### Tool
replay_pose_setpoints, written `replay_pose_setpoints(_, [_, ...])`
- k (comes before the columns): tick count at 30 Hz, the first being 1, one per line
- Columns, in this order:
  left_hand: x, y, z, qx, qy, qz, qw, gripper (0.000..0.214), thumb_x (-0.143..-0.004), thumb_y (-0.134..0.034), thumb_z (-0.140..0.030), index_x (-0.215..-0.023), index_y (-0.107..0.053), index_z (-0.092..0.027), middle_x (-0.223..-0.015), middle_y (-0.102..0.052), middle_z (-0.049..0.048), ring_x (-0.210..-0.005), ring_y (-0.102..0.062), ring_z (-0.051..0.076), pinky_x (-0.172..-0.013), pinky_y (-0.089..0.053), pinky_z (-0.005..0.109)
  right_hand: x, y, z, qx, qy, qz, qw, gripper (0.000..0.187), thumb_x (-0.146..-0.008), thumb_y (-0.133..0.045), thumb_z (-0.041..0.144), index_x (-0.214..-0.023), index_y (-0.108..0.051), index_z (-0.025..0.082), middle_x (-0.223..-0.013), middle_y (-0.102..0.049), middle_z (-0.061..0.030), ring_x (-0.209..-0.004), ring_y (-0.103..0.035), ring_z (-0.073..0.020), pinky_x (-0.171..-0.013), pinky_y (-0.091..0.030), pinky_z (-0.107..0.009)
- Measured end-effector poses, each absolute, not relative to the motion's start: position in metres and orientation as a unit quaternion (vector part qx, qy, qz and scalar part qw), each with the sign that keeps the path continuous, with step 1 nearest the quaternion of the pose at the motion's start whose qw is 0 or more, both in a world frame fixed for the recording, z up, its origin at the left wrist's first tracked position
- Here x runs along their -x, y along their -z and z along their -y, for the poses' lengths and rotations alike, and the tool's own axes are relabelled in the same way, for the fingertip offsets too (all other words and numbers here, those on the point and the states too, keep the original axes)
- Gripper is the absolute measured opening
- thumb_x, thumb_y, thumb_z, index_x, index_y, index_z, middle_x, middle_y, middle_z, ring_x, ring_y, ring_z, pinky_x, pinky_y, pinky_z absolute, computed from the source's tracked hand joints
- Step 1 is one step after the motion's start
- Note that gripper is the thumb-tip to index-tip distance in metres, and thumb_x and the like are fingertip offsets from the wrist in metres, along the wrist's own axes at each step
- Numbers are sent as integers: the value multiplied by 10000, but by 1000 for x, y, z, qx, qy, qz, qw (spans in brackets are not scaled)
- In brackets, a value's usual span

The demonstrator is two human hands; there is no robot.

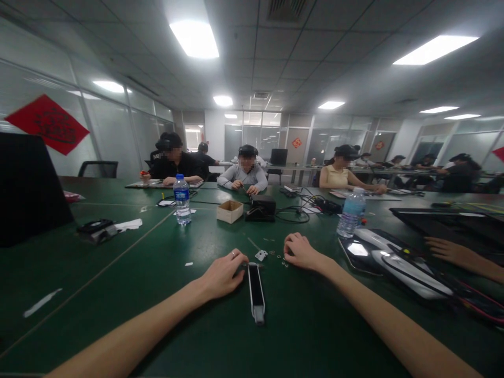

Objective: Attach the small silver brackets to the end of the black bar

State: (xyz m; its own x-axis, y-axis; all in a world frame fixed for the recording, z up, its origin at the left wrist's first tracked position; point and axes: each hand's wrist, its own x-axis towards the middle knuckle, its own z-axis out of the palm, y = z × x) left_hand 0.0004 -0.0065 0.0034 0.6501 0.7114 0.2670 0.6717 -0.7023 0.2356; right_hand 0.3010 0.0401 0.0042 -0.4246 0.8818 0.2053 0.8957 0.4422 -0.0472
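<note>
On the green table in front of me lies a long, narrow device (256, 289) with a black face and a pale frame, a grey tab at its near end. My left hand (226, 274) rests just left of its far end, fingers bent, thumb apart from the index finger, fingertips at or touching its corner. To the right, my right hand (300, 251) is closed, with fingertips pressed together down at the tabletop; whatever they hold is hidden. Several small ring-like parts (279, 256) lie beside those fingertips. A small pale bracket with holes (261, 255) sits beyond the device.
Ahead stand a water bottle (182, 202), an open small box (229, 211) and a black box (260, 208) with cables. At right are another bottle (352, 212), a white-and-black device (409, 270) and another person's hand (452, 251). A black panel (31, 191) stands left. People sit opposite.
</note>
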Motion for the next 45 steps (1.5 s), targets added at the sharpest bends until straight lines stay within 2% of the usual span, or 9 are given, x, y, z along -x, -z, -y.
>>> replay_pose_setpoints(3, [0, -5, 7, -904, -169, -389, 55, 243, -913, -485, -206, -1155, -493, -225, -1159, -534, 49, -921, -599, 178, -796, -492, 288, -299, -5, -37, 542, -5, 835, 97, 140, -813, -616, 299, -795, -676, 174, -1030, -581, -103, -1030, -483, -266, -884, -399, -395])
replay_pose_setpoints(9, [-1, -9, 11, -902, -172, -392, 49, 243, -915, -472, -201, -1156, -489, -224, -1172, -532, 52, -933, -600, 180, -809, -490, 286, -303, -8, -38, 558, 8, 825, 88, 185, -791, -615, 359, -801, -677, 185, -1053, -577, -113, -1063, -467, -292, -917, -372, -429])
replay_pose_setpoints(17, [0, -9, 10, -899, -194, -390, 42, 265, -918, -475, -199, -1182, -477, -221, -1186, -523, 58, -933, -599, 177, -796, -495, 285, -301, -16, -34, 576, -57, 812, 74, 137, -748, -646, 313, -761, -687, 183, -1171, -567, -115, -1165, -435, -307, -974, -347, -449])
replay_pose_setpoints(26, [-4, -17, 17, -899, -213, -382, 35, 264, -910, -480, -170, -1171, -488, -208, -1168, -538, 58, -927, -604, 175, -783, -507, 285, -302, -22, -28, 518, -48, 849, 87, 149, -762, -630, 237, -628, -624, 172, -1211, -590, -113, -1201, -429, -319, -989, -343, -500])
replay_pose_setpoints(30, [-4, -17, 18, -901, -247, -357, 20, 245, -902, -490, -146, -1140, -507, -204, -1124, -563, 55, -904, -607, 166, -771, -509, 273, -297, -22, -24, 468, 9, 870, 155, 97, -761, -638, 197, -669, -622, 171, -1170, -601, -109, -1182, -441, -309, -970, -365, -505])
replay_pose_setpoints(35, [-8, -8, 18, -909, -282, -308, -10, 152, -908, -517, -161, -1053, -546, -195, -995, -609, 37, -814, -605, 152, -734, -502, 256, -260, -18, 0, 315, 111, 895, 296, 56, -871, -573, 187, -841, -614, 166, -1094, -613, -108, -1105, -482, -255, -932, -401, -441])
replay_pose_setpoints(39, [-11, -1, 16, -913, -288, -286, -33, 82, -913, -555, -204, -994, -561, -189, -893, -621, 18, -713, -602, 138, -677, -486, 245, -228, -10, 18, 187, 169, 906, 341, 77, -918, -514, 155, -919, -591, 150, -1024, -629, -104, -1051, -506, -234, -921, -410, -398])
replay_pose_setpoints(45, [-7, -1, 14, -920, -296, -254, -34, 53, -941, -520, -187, -945, -573, -182, -843, -641, 15, -695, -601, 130, -653, -472, 228, -223, -4, 19, 182, 183, 892, 372, 82, -947, -499, 170, -950, -579, 153, -1019, -631, -103, -1022, -525, -222, -903, -429, -376])
